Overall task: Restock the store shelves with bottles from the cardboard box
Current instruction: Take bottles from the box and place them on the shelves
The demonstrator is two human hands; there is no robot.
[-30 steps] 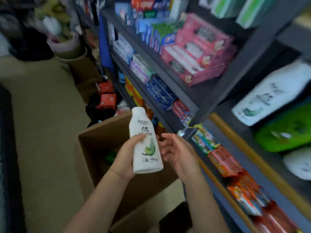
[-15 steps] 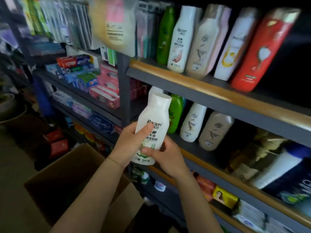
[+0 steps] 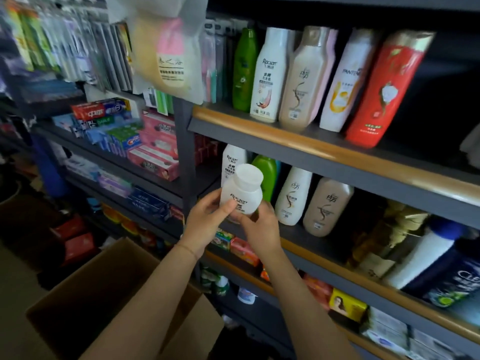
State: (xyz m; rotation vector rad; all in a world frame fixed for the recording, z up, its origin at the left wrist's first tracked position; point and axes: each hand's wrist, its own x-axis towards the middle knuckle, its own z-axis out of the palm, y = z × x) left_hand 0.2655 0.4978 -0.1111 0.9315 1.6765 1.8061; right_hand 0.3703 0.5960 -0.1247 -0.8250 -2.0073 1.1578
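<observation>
White bottle [image 3: 241, 191] held in both hands, cap end tipped toward the camera, in front of the second shelf [image 3: 337, 252]. Left hand [image 3: 207, 220]: fingers curled around the bottle's left side, thumb [image 3: 228, 207] pressed across the label on the front. Right hand [image 3: 261, 226]: fingers wrapped under and behind the lower part of the bottle; bottom of the bottle hidden by both hands, so whether it touches the shelf cannot be told. Directly behind the fingers, on the same shelf: a white bottle of the same brand [image 3: 232, 162], upright, and a green bottle [image 3: 265, 175] just beside it. To the right of the right-hand fingers: a white bottle with a curved mark [image 3: 293, 197] and a beige bottle [image 3: 326, 206], both leaning back, touching each other. Further right, tilted: a white bottle with a blue cap [image 3: 426, 252]. Above the fingers, top shelf [image 3: 324, 149]: row of taller bottles, leaning right – green [image 3: 244, 71], white [image 3: 270, 74], beige [image 3: 302, 79], white with orange mark [image 3: 346, 84], red [image 3: 384, 92]. Below the fingers: small coloured packs [image 3: 242, 250] on the next shelf down. Left of the left-hand fingers: boxed toothpaste [image 3: 109, 118] and pink boxes [image 3: 158, 144] on a neighbouring rack. Below the left forearm: cardboard box [image 3: 85, 302], open, on the floor; contents not visible
</observation>
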